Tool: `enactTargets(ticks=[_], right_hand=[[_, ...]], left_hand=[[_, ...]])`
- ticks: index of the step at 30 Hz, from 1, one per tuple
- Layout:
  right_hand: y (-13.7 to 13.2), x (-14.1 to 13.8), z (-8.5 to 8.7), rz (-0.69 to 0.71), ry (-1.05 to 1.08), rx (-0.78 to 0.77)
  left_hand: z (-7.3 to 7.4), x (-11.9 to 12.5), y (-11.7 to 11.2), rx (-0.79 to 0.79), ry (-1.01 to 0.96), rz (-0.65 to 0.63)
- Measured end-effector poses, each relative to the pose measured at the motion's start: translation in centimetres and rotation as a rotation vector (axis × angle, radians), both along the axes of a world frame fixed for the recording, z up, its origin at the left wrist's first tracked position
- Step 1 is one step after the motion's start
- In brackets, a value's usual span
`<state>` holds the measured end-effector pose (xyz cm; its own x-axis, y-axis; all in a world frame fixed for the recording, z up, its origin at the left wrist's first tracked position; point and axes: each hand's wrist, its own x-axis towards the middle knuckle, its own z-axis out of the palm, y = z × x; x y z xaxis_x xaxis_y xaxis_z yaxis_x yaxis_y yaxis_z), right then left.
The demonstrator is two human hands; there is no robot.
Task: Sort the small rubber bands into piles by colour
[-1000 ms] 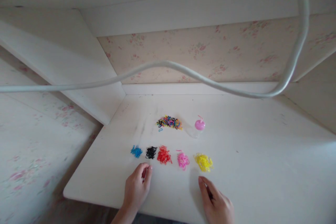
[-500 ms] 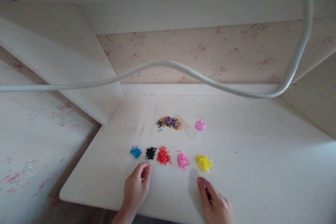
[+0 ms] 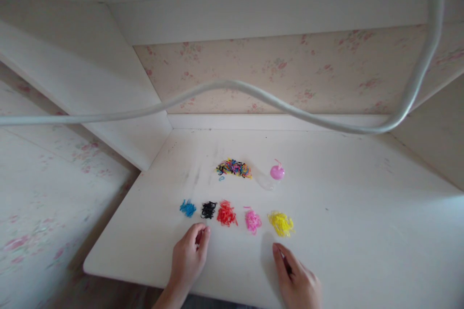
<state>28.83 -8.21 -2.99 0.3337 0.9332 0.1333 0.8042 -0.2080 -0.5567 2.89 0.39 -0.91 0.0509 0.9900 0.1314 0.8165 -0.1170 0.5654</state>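
My left hand (image 3: 191, 251) rests near the front of the white table, its fingers curled and thumb against them, just below a pile of black rubber bands (image 3: 208, 210). My right hand (image 3: 295, 270) is pinched closed below a pile of yellow rubber bands (image 3: 282, 223); neither hand touches a pile. Whatever the fingers may hold is hidden or too small to see. In the same row lie blue rubber bands (image 3: 187, 208), red rubber bands (image 3: 226, 214) and pink rubber bands (image 3: 253, 221). Farther back is a heap of mixed-colour rubber bands (image 3: 235, 168).
Beside the mixed heap lies a clear, see-through object (image 3: 267, 183), hard to make out. A pink round piece with a stem-like top (image 3: 277, 172) stands to its right. A white cable (image 3: 228, 85) crosses the view above the table (image 3: 362, 241). White panels enclose the back and sides.
The view has shifted very slightly. Both hands and all the piles stay where they were.
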Motion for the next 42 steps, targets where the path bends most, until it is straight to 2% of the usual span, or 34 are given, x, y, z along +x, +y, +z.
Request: enactTargets(ticks=[12, 18, 21, 23, 26, 28, 31, 33, 37, 42], right_hand=[[0.2, -0.1, 0.1, -0.004, 0.041, -0.009], [0.1, 0.0, 0.0, -0.041, 0.16, -0.077], [0.8, 0.3, 0.8, -0.097, 0.305, -0.125], [2.0, 0.4, 2.1, -0.102, 0.402, -0.121], [5.2, -0.5, 4.9, -0.005, 0.428, -0.084], [8.0, -2.0, 6.8, 0.1, 0.335, -0.119], [12.7, -4.8, 8.5, 0.249, 0.024, -0.299], [15.7, -6.6, 8.7, 0.25, -0.058, -0.33], [20.2, -9.1, 7.7, 0.24, -0.168, -0.363], [22.0, -10.7, 6.6, 0.233, -0.248, -0.414]], left_hand=[[0.1, 0.0, 0.0, 0.003, 0.0, 0.005], [-0.1, 0.0, 0.2, -0.006, -0.061, 0.003], [-0.1, 0.0, 0.2, -0.014, -0.09, 0.011], [0.0, 0.0, 0.2, -0.05, -0.124, 0.018], [0.4, 0.0, 0.1, -0.116, -0.187, 0.029], [0.6, 0.0, 0.0, -0.142, -0.221, 0.038], [0.8, 0.0, 0.1, -0.16, -0.282, 0.043], [0.8, -0.1, 0.1, -0.167, -0.324, 0.043], [0.6, -0.4, 0.0, -0.168, -0.388, 0.058], [0.6, -0.8, 0.0, -0.177, -0.404, 0.051]])
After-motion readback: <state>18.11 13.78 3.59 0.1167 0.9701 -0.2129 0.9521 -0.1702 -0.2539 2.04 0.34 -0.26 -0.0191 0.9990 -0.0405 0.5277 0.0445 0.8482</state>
